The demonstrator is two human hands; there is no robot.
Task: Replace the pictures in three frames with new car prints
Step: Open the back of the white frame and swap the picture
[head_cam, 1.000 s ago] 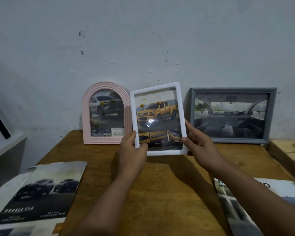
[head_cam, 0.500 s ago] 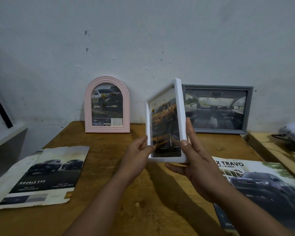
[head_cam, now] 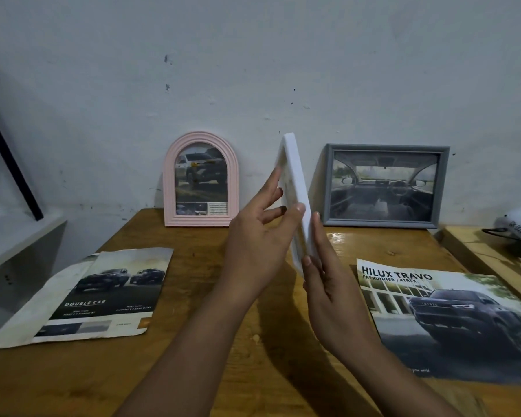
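White frame edge-on between both hands

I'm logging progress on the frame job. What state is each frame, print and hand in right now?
White frame: lifted off the table, turned edge-on, held in both hands.
Pink arched frame: upright against the wall, picture inside.
Grey frame: upright against the wall, picture inside.
Double Cab print: flat, creased.
Hilux Travo print: flat.
Left hand: holds the frame.
Right hand: holds the frame.

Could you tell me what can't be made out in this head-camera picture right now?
- White frame: edge-on in the head view, so its picture and back are hidden.
- Right hand: its fingertips lie behind the frame.
- Brochure: the right edge cuts it off.
- Pink frame: caption text too small.
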